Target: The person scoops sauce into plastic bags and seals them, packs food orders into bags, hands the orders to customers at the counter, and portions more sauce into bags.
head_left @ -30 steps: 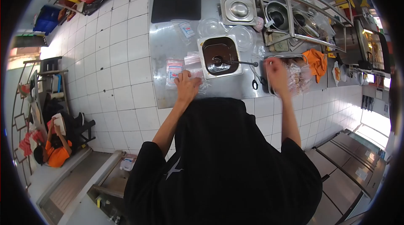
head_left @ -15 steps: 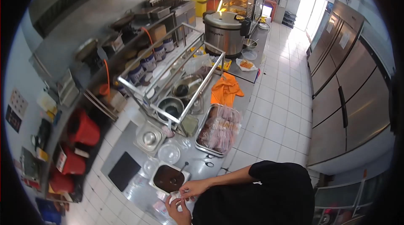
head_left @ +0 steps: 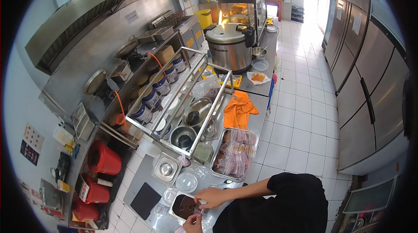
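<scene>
A rectangular steel container of dark brown sauce stands on the counter in front of me. My right hand reaches in from the right and is closed over its right rim, where the ladle handle stood; the fingers cover the ladle. Just below, at the container's near corner, my left hand pinches what looks like a small clear plastic bag; its outline is hard to make out. Clear round tubs sit behind the container. A metal tray beyond my right hand holds several filled clear bags.
A black flat slab lies left of the container. Behind stand a lidded steel pan and a metal rack frame over bowls. An orange cloth lies past the tray, before a large rice cooker. Tall steel fridges line the right.
My right hand has left the small bag by my left hand and moved up to the ladle handle at the container. The left hand stays low with the bag. The view has shifted.
</scene>
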Demonstrator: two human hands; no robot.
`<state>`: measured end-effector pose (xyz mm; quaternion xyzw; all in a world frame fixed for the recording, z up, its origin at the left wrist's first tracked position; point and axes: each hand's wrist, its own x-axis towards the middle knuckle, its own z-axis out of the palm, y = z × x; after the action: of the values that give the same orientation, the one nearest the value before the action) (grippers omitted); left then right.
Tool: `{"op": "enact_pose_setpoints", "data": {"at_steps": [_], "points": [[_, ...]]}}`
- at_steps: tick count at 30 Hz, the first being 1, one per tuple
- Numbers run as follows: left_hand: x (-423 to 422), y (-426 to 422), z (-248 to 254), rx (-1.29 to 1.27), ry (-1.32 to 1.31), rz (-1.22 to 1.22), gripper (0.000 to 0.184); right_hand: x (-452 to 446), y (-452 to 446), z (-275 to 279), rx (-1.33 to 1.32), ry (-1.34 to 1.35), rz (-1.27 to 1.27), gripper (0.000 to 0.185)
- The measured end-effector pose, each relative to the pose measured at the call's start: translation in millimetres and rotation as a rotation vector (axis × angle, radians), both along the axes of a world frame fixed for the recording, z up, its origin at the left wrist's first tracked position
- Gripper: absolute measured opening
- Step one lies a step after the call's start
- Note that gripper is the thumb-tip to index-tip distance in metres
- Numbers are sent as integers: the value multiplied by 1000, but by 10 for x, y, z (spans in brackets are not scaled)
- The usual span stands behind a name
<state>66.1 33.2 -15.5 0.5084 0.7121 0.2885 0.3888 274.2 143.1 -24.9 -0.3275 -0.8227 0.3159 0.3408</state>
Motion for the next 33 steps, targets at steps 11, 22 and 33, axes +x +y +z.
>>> {"op": "enact_pose_setpoints", "data": {"at_steps": [11, 22, 33], "points": [[149, 190, -15, 120, -109, -22, 13, -67, -144, -133, -637, 161, 166, 42], [330, 108, -29, 203, -144, -11, 13, -77, -223, -104, -775, 103, 178, 30], [327, -296, -113, 280, -208, 249, 16, -354, -259, 10, -331, -179, 358, 22]]}}
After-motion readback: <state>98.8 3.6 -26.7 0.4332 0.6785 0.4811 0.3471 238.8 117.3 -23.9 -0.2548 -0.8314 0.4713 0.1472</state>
